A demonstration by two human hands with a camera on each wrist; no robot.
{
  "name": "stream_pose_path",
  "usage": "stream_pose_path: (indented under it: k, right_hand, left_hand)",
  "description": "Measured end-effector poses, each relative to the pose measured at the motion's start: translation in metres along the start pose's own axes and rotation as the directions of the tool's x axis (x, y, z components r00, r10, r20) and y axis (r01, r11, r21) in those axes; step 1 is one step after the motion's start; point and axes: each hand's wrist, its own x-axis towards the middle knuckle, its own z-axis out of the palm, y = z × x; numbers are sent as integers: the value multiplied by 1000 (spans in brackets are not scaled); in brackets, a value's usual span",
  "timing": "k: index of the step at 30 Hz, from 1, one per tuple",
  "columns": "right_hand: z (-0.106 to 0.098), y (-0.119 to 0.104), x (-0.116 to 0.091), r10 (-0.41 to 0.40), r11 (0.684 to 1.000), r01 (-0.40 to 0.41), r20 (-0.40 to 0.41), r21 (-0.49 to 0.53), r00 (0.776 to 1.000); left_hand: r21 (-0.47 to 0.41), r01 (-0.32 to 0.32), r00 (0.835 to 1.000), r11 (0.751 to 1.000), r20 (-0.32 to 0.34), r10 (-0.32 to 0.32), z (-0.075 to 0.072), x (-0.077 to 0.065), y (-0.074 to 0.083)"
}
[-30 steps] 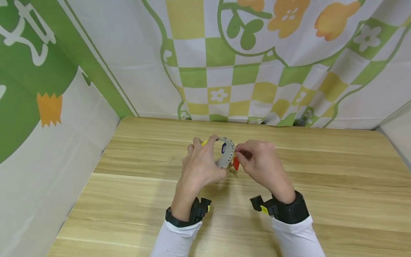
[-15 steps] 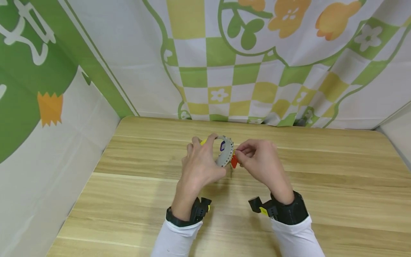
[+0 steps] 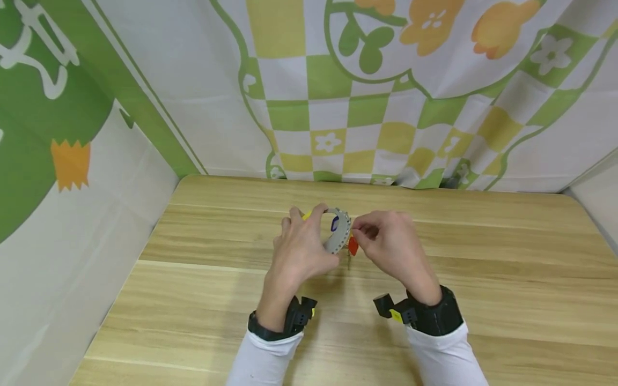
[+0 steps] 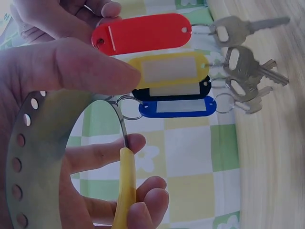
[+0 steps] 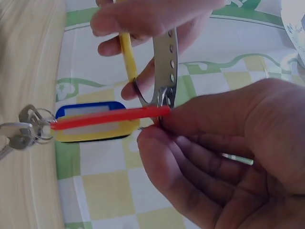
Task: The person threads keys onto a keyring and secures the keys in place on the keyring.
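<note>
My left hand (image 3: 299,249) holds a large grey metal ring (image 4: 31,157) with a row of holes along its band and a yellow grip (image 4: 125,181) on its thinner side. Yellow (image 4: 169,70), black (image 4: 205,88) and blue (image 4: 177,107) key tags hang at the ring's edge, with metal keys (image 4: 243,76) at their far ends. My right hand (image 3: 398,244) pinches the near end of a red key tag (image 4: 143,34), close against the holed band in the right wrist view. A key (image 4: 238,28) dangles from the red tag. The fingertips partly hide its small link.
Below the hands lies a wood-grain table (image 3: 521,300). A green, yellow and white patterned curtain (image 3: 338,115) stands along its back edge, and a printed sheet (image 3: 96,225) borders the left side. Black camera straps (image 3: 432,313) circle both wrists.
The red key tag has swung slightly, and its hanging key shows more clearly below it. My right hand has shifted a little left; the left hand keeps its hold on the ring.
</note>
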Motion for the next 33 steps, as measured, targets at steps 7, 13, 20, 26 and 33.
stream_pose_path:
  k: [7,13,20,26,33]
  right_hand:
    - [-1,-1,0,-17,1000,18,27,-21,999]
    - [2,-6,0,185,982,-185,15,35,983]
    - [4,-8,0,197,980,-196,-37,40,980]
    - [3,-4,0,68,998,-69,-50,-12,996]
    - [2,-4,0,2,999,-3,-35,-35,999]
  left_hand:
    - [-4,-6,1000,1000,3,6,0,0,-1]
    - [-8,9,1000,1000,-24,-9,0,0,0]
    - [-22,16,999,1000,-34,-16,1,1,0]
    - [-7,3,1000,1000,-22,-3,0,0,0]
    - [-10,-4,1000,1000,-20,4,0,1,0]
